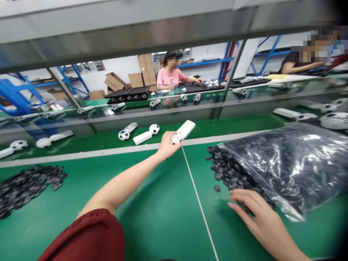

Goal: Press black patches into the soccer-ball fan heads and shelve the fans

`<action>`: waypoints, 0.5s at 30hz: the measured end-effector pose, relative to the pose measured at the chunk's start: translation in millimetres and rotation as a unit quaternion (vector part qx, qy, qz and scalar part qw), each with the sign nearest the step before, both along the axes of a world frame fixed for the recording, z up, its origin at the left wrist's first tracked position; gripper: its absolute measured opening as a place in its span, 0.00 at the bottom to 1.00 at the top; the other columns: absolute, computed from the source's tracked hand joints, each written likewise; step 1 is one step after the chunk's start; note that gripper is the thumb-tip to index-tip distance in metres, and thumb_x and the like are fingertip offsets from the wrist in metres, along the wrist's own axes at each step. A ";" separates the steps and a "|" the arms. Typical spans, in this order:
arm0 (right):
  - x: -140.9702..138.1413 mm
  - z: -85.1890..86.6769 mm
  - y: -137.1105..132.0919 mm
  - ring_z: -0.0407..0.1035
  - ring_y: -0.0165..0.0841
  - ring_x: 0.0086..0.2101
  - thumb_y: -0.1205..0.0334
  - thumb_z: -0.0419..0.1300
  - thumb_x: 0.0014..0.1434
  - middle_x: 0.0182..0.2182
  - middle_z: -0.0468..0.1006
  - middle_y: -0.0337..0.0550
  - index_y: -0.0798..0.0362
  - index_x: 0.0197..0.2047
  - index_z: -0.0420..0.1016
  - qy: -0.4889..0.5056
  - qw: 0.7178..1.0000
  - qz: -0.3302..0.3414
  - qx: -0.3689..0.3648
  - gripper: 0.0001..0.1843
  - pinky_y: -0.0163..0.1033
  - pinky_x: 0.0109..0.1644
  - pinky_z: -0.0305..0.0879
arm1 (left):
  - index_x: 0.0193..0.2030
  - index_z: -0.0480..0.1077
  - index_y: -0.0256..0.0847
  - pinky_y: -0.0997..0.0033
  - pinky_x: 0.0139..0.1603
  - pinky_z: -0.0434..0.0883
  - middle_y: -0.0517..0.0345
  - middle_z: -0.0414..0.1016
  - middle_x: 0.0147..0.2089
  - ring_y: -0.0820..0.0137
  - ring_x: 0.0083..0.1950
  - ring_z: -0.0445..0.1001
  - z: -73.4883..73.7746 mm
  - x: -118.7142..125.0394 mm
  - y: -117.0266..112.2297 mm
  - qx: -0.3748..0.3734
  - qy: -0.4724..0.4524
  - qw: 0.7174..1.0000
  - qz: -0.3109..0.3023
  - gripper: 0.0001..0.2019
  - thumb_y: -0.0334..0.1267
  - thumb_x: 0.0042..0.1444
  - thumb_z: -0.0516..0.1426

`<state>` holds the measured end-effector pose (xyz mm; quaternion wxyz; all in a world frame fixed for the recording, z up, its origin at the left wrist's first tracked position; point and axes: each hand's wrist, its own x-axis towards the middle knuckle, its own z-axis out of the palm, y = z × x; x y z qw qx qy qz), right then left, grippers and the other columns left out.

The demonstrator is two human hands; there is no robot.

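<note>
My left hand (168,144) reaches out to the edge of the conveyor belt (95,139), its fingers closed round a white toy with a football-patterned head (182,132). My right hand (258,214) lies on the green table (163,203) with fingers stretched out, its tips touching a spill of small black pieces (227,170) beside a clear plastic bag (293,163) full of the same pieces.
More white football toys (145,134) lie on the belt. A second heap of black pieces (25,186) sits at the table's left. A white line (199,204) runs across the table. Two people sit across the line by cartons (136,79) and blue racks (19,94).
</note>
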<state>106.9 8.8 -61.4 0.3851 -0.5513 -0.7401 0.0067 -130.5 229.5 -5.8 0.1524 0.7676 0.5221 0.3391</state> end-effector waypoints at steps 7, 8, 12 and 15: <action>23.4 -26.3 -12.0 0.68 0.39 0.43 0.60 0.57 0.57 0.42 0.72 0.47 0.49 0.41 0.71 -0.077 0.980 -0.148 0.106 0.08 0.40 0.42 0.70 | 0.56 0.58 0.32 0.50 0.54 0.61 0.37 0.64 0.52 0.50 0.57 0.62 -18.5 52.5 75.4 -0.002 0.003 0.996 0.091 0.25 0.37 0.51 0.54; 21.7 -24.7 -10.1 0.68 0.40 0.43 0.61 0.56 0.57 0.42 0.72 0.47 0.49 0.41 0.70 -0.076 0.978 -0.164 0.107 0.07 0.41 0.43 0.70 | 0.58 0.55 0.31 0.45 0.53 0.60 0.33 0.61 0.55 0.46 0.57 0.60 -26.4 54.6 79.6 -0.007 0.004 0.995 0.098 0.28 0.39 0.51 0.54; 15.8 -15.4 -5.6 0.67 0.42 0.45 0.65 0.54 0.56 0.44 0.71 0.49 0.48 0.40 0.69 -0.055 0.971 -0.211 0.097 0.07 0.46 0.43 0.71 | 0.63 0.49 0.30 0.43 0.55 0.58 0.30 0.50 0.62 0.40 0.62 0.51 -51.4 52.2 96.9 0.031 0.067 0.989 0.131 0.36 0.51 0.53 0.51; 13.0 -12.7 -7.1 0.67 0.43 0.44 0.66 0.53 0.57 0.42 0.71 0.49 0.48 0.39 0.68 -0.036 0.972 -0.214 0.086 0.07 0.47 0.42 0.70 | 0.61 0.52 0.29 0.51 0.62 0.52 0.35 0.49 0.64 0.48 0.66 0.47 -57.6 54.4 94.0 0.105 0.123 0.985 0.056 0.34 0.53 0.55 0.48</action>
